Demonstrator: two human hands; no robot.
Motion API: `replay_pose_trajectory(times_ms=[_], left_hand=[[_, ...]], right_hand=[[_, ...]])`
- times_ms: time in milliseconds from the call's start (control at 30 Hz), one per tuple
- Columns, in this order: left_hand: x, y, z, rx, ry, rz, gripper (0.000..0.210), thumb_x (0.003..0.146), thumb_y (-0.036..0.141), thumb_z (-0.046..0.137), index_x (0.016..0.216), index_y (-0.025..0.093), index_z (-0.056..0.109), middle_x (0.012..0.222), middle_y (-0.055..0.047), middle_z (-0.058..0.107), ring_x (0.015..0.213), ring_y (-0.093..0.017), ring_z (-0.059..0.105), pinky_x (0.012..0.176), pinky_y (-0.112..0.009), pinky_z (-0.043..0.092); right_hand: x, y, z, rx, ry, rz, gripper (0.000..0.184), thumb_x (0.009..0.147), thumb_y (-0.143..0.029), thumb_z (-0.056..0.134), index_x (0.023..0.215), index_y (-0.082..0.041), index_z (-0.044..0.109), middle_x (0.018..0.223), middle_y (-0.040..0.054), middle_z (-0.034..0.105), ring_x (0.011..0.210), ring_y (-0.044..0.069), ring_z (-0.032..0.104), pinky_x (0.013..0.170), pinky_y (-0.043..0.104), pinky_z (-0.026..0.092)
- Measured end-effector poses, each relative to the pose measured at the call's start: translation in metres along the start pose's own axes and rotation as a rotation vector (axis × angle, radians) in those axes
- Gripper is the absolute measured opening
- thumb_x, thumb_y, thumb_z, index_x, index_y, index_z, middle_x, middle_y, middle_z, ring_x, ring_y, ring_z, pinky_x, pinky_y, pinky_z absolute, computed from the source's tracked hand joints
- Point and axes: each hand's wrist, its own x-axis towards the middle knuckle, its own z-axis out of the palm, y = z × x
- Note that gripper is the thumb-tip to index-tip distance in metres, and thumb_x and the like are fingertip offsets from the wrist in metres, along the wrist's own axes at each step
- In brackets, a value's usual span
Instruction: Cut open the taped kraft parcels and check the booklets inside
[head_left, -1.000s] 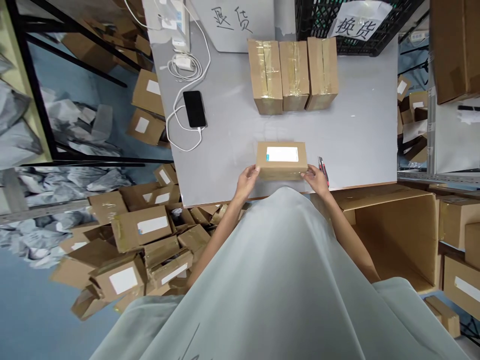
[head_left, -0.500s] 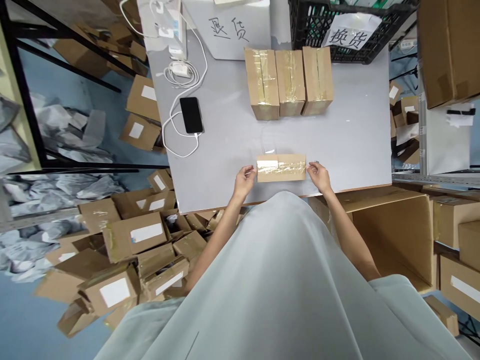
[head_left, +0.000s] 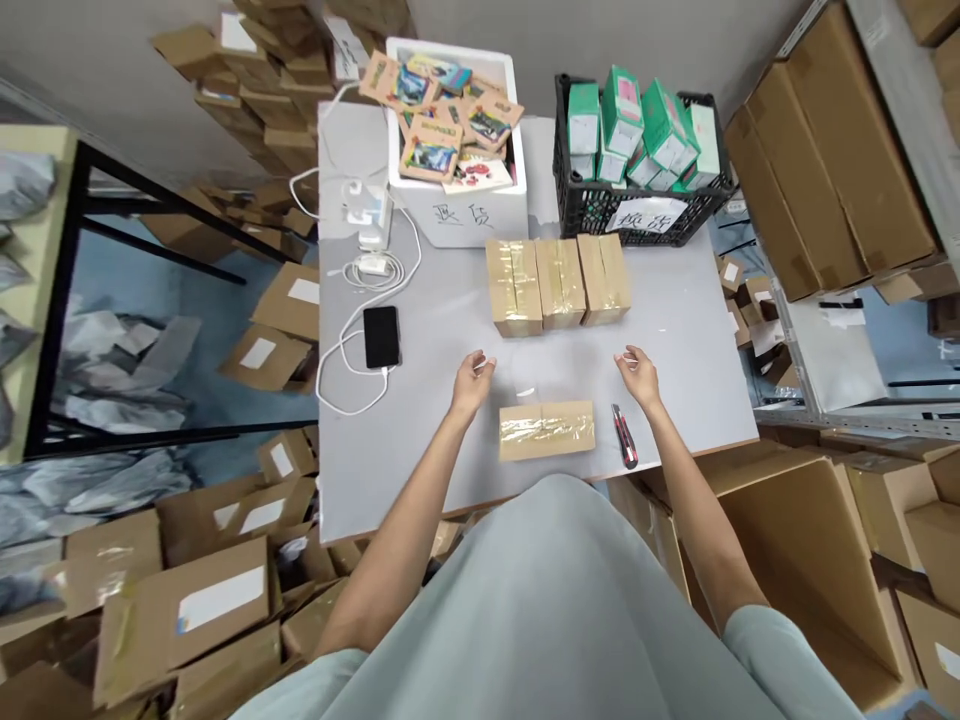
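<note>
A small cardboard box (head_left: 546,440), sealed with clear tape, lies flat near the table's front edge. My left hand (head_left: 474,382) is in the air beyond its left end, fingers loosely bent and apart, holding nothing. Past the other end hovers my right hand (head_left: 637,375), also empty with its fingers parted. A red and black utility knife (head_left: 625,438) lies just right of the box, nearer to me than my right hand. Three taped cardboard boxes, including the middle one (head_left: 562,285), stand in a row farther back.
A white foam box (head_left: 480,222) heaped with picture-covered packs stands at the back, beside a black crate (head_left: 679,232) of green boxes. A phone (head_left: 382,337) and white cables lie at left. Cardboard boxes crowd the floor; a large open carton (head_left: 795,560) is at right.
Both hands have left the ends of the small box and moved forward and apart. My view has tilted up, showing more of the table's back. The utility knife now shows.
</note>
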Motion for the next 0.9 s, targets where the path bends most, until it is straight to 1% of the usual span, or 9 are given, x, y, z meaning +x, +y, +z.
replay_pose_trajectory(times_ms=[133,267,333,400,467,533,667,767,900], left_hand=[[0.042,0.024,0.009,0.014,0.020,0.005,0.067,0.099,0.039,0.072,0.159,0.016,0.055,0.162,-0.026,0.061,0.140,-0.034,0.070,0.119,-0.049,0.055],[0.075,0.048,0.020,0.031,0.021,0.039,0.073,0.098,0.043,0.074,0.162,0.015,0.053,0.165,-0.028,0.057,0.148,-0.037,0.064,0.124,-0.051,0.051],[0.087,0.058,0.028,0.038,0.005,0.071,0.070,0.097,0.045,0.075,0.158,0.017,0.057,0.162,-0.025,0.061,0.149,-0.035,0.064,0.125,-0.049,0.049],[0.095,0.065,0.036,0.045,-0.018,0.106,0.066,0.094,0.044,0.078,0.154,0.020,0.061,0.154,-0.020,0.068,0.143,-0.032,0.068,0.124,-0.046,0.051],[0.100,0.068,0.042,0.058,-0.025,0.120,0.068,0.091,0.041,0.080,0.153,0.021,0.061,0.147,-0.018,0.072,0.134,-0.031,0.073,0.120,-0.046,0.055],[0.102,0.070,0.045,0.077,-0.015,0.110,0.071,0.089,0.037,0.080,0.154,0.019,0.059,0.144,-0.019,0.073,0.127,-0.032,0.076,0.117,-0.048,0.057],[0.100,0.069,0.043,0.109,-0.035,0.105,0.055,0.089,0.031,0.076,0.141,0.018,0.068,0.141,-0.018,0.075,0.113,-0.030,0.078,0.108,-0.047,0.061],[0.094,0.069,0.040,0.124,-0.065,0.118,0.051,0.087,0.027,0.075,0.137,0.020,0.070,0.141,-0.014,0.076,0.105,-0.026,0.078,0.103,-0.044,0.064],[0.086,0.069,0.045,0.152,-0.085,0.120,0.050,0.085,0.024,0.076,0.135,0.021,0.072,0.139,-0.015,0.078,0.109,-0.027,0.079,0.104,-0.046,0.064]], right_hand=[[0.046,-0.016,0.005,-0.025,0.065,-0.017,0.072,0.096,-0.057,0.070,0.153,-0.014,0.063,0.148,0.0250,0.071,0.114,0.034,0.079,0.110,0.052,0.061],[0.086,-0.034,0.012,-0.069,0.121,-0.057,0.077,0.094,-0.055,0.075,0.159,-0.016,0.060,0.154,0.0252,0.064,0.133,0.038,0.070,0.117,0.054,0.056],[0.101,-0.043,0.017,-0.090,0.124,-0.045,0.076,0.093,-0.050,0.077,0.160,-0.018,0.059,0.161,0.0238,0.058,0.142,0.039,0.064,0.121,0.054,0.053],[0.111,-0.050,0.024,-0.099,0.122,-0.014,0.076,0.092,-0.046,0.079,0.160,-0.019,0.059,0.166,0.0234,0.052,0.144,0.039,0.063,0.122,0.054,0.052],[0.114,-0.055,0.031,-0.103,0.111,0.017,0.074,0.094,-0.046,0.078,0.160,-0.018,0.060,0.163,0.0246,0.053,0.141,0.041,0.065,0.123,0.054,0.051],[0.114,-0.055,0.038,-0.105,0.087,0.034,0.071,0.097,-0.047,0.073,0.161,-0.017,0.060,0.158,0.0244,0.057,0.139,0.041,0.067,0.123,0.054,0.052],[0.108,-0.047,0.046,-0.111,0.051,0.008,0.066,0.103,-0.050,0.065,0.162,-0.019,0.060,0.160,0.0237,0.055,0.141,0.040,0.066,0.122,0.052,0.052],[0.108,-0.038,0.044,-0.101,0.064,-0.015,0.065,0.104,-0.053,0.064,0.159,-0.019,0.064,0.160,0.0228,0.056,0.141,0.039,0.066,0.122,0.053,0.053],[0.110,-0.022,0.033,-0.065,0.102,-0.023,0.063,0.103,-0.050,0.065,0.158,-0.019,0.065,0.155,0.0206,0.061,0.141,0.036,0.066,0.123,0.052,0.053]])
